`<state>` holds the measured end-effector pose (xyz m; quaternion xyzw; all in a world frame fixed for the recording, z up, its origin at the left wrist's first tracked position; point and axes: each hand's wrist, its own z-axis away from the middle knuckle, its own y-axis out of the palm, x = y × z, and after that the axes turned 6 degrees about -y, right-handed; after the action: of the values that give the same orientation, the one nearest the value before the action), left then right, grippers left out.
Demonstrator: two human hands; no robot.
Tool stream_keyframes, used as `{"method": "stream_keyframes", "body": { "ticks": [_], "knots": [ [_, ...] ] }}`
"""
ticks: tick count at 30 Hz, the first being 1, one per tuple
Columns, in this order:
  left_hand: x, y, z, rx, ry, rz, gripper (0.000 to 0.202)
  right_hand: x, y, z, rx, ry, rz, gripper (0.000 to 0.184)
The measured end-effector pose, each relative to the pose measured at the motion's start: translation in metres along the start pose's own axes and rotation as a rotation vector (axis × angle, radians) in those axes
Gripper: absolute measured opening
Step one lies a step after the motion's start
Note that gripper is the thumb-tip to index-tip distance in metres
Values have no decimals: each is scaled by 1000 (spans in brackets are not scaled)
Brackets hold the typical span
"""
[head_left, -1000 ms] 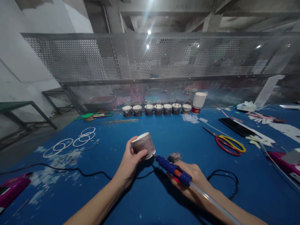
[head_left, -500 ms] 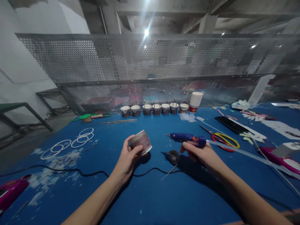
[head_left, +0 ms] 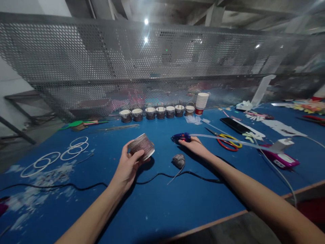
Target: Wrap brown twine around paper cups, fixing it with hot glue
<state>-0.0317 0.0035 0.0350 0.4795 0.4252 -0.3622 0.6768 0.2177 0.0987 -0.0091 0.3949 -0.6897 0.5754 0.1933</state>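
Observation:
My left hand is closed round a small paper cup wrapped in brownish-grey cord, held tilted on its side above the blue table. To the right, my right hand grips a blue glue gun low over the table, and a long clear glue stick runs out of its back end. Between the hands lies a small ball of grey cord, its loose end trailing toward me.
Several cord-covered cups line the back beside stacked paper cups. Scissors, a phone and a magenta tool lie right. White rings lie left. A black cable crosses the blue table.
My right hand has lowered the glue gun toward the table and turned it away from me. The cup stays in my left hand, turned slightly. The view has swung to the right.

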Motion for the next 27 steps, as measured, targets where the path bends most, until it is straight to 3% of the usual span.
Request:
{"method": "stream_keyframes", "body": {
  "ticks": [6,10,14,17,20,23,27],
  "knots": [
    [-2,1,1,15,2,0,48,7,-16,12,34,17,130,34],
    [-1,0,0,25,21,6,47,7,-37,41,-23,-24,333,31],
    [2,0,0,29,10,-9,47,20,-47,87,-113,-233,594,20],
    [4,1,1,52,0,-41,49,43,-35,106,75,-612,512,21],
    [6,2,3,70,1,-61,50,63,-12,101,328,-833,473,18],
    [7,1,3,56,-1,-59,51,69,7,86,450,-889,544,17],
    [8,0,2,56,-20,-61,56,67,14,74,508,-877,590,25]
  ]
}}
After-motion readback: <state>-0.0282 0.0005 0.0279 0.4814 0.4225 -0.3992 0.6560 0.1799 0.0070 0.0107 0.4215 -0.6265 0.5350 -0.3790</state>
